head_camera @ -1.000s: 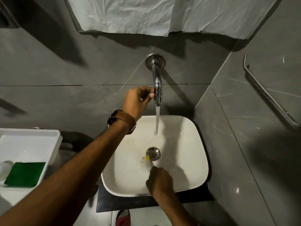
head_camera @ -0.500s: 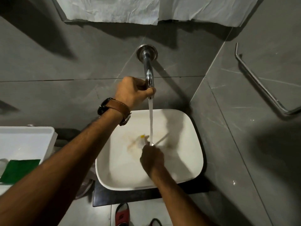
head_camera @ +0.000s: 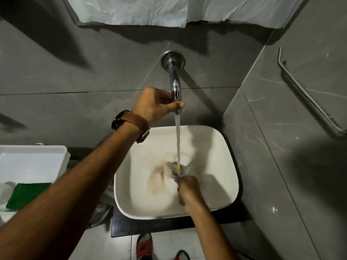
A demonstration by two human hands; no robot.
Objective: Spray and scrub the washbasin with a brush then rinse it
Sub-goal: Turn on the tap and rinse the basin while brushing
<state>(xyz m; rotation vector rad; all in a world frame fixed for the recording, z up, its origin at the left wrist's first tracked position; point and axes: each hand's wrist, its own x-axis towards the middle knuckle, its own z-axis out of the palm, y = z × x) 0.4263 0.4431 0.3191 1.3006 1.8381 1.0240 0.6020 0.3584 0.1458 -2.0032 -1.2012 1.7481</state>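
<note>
A white rectangular washbasin (head_camera: 221, 147) sits below a chrome wall tap (head_camera: 174, 81). Water (head_camera: 177, 139) runs from the spout down into the bowl. My left hand (head_camera: 155, 104), with a brown-strapped watch on the wrist, is closed around the end of the tap. My right hand (head_camera: 187, 186) is inside the basin, gripping a small brush (head_camera: 174, 168) with a yellow part, held under the water stream. The brush is blurred and mostly hidden by spray. Brownish stains mark the basin floor (head_camera: 157, 177).
A white tray (head_camera: 32, 162) at the left holds a green scrub pad (head_camera: 24, 194). A metal bar (head_camera: 308, 94) runs along the right grey tiled wall. A crumpled white sheet (head_camera: 131, 10) hangs above. Red sandals (head_camera: 143, 246) stand on the floor below the basin's dark counter (head_camera: 150, 226).
The water stream has grown stronger. My right hand has lifted the brush from near the drain up under the stream. My left hand has stayed on the tap.
</note>
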